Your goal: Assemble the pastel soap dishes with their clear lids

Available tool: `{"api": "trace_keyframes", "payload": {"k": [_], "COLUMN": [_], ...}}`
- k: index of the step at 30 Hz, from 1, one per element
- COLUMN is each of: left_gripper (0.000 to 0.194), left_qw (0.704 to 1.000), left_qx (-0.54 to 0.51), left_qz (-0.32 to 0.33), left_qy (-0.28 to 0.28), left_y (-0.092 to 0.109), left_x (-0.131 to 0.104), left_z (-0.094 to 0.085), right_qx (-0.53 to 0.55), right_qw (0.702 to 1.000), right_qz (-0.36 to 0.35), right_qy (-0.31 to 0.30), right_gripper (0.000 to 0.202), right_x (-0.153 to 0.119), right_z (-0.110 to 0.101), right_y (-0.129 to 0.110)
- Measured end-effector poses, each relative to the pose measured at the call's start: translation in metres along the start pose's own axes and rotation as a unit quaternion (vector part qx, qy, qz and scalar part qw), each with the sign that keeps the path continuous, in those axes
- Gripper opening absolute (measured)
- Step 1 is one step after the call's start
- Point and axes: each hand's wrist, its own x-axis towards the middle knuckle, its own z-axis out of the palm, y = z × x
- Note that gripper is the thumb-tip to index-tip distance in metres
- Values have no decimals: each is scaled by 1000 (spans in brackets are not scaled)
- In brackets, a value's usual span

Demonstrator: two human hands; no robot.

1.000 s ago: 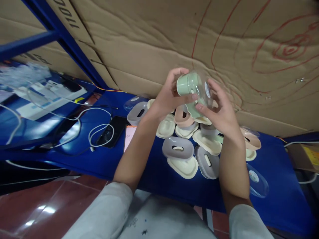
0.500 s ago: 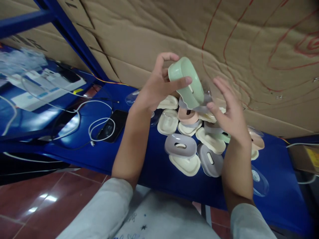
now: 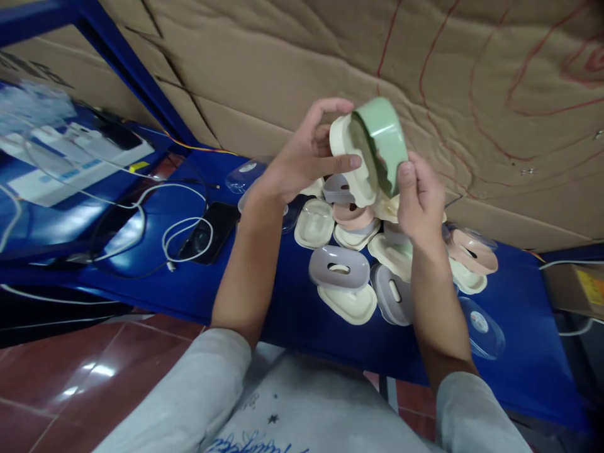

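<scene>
Above the pile, my left hand (image 3: 306, 154) grips a cream plastic dish (image 3: 364, 185), thumb across its side. In my right hand (image 3: 421, 198) is a green plastic cover (image 3: 385, 132), tilted and partly apart from the dish with a dark gap between them. Below lie a grey slotted cover (image 3: 321, 267), a cream dish (image 3: 349, 308) under its edge, and another grey cover (image 3: 395, 302). A peach cover (image 3: 352, 217) sits farther back, and a second peach cover (image 3: 486, 255) is right of my right wrist.
Clear oval lids lie at the right (image 3: 493, 336) and back left (image 3: 248, 173). A black phone (image 3: 219, 226) with a white cable (image 3: 165, 242) lies left on the blue table (image 3: 292, 308). Cardboard (image 3: 264, 82) stands behind; a blue post (image 3: 127, 69) rises at left.
The green cover has come off the cream dish and passed from my left hand to my right. A clear piece seen by my right hand earlier is no longer visible there.
</scene>
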Motion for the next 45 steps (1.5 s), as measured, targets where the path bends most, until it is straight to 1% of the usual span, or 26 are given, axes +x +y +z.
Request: {"api": "trace_keyframes", "payload": {"k": [2,4,6,7,9,11,13,15,17,20,21,24,26,28,30,32,33,35,36,38,40,41,42,43,44,45], "left_gripper": [64,59,55,54,53,53,53,55,56,59,59,57,57,58,58,57,55,51,46,34,23,21,21,23,24,26], "left_qw": [999,990,964,949,918,883,847,825,817,807,800,775,763,756,743,732,732,750,763,801,825,828,832,835,836,837], "left_qx": [22,94,184,226,310,394,462,494,501,515,522,538,543,548,562,592,610,633,631,582,502,472,456,451,460,473], "left_qz": [-7,-41,-79,-95,-119,-137,-166,-208,-244,-263,-273,-306,-319,-328,-341,-320,-287,-186,-143,-67,-30,-22,-7,12,17,24], "left_qy": [31,99,172,196,217,214,205,180,146,118,116,131,146,142,121,103,97,55,13,-121,-257,-301,-316,-313,-298,-274], "left_y": [2,0,-7,-12,-21,-26,-27,-24,-18,-11,-10,-12,-15,-16,-11,2,11,29,36,43,36,28,17,5,-8,-20], "left_x": [-4,-8,-10,-10,-10,-9,-10,-11,-13,-15,-15,-15,-14,-12,-9,-9,-12,-27,-39,-73,-115,-137,-158,-178,-196,-211], "left_z": [-12,-27,-43,-49,-57,-59,-58,-54,-50,-45,-43,-41,-42,-40,-32,-14,-1,28,43,72,97,107,114,120,124,126], "right_qx": [-7,-22,-44,-56,-79,-89,-88,-100,-132,-189,-204,-224,-220,-215,-216,-220,-223,-232,-237,-250,-252,-242,-228,-211,-198,-201], "right_qw": [1000,999,997,994,989,985,982,982,983,978,975,972,973,974,974,972,970,966,964,962,964,968,972,976,978,975], "right_qz": [0,-25,-65,-85,-113,-128,-141,-141,-124,-90,-82,-67,-66,-64,-58,-48,-45,-43,-44,-45,-43,-41,-38,-35,-29,-19], "right_qy": [17,13,-11,-23,-52,-80,-91,-73,-31,19,18,-13,-25,-29,-44,-70,-82,-106,-112,-104,-70,-52,-42,-43,-59,-91], "right_gripper": [53,52,48,45,38,34,33,32,31,31,32,34,35,36,38,39,39,40,41,43,42,39,35,30,28,26], "right_x": [1,2,3,3,0,-4,-10,-14,-17,-17,-18,-21,-27,-37,-48,-59,-62,-68,-70,-76,-91,-102,-116,-133,-152,-171], "right_z": [-6,-13,-20,-23,-28,-33,-39,-48,-57,-67,-68,-69,-70,-71,-71,-67,-64,-60,-59,-60,-65,-68,-70,-70,-68,-64], "right_y": [3,8,12,11,7,-1,-11,-16,-13,5,14,37,47,52,56,62,65,70,72,68,56,48,38,28,18,9]}}
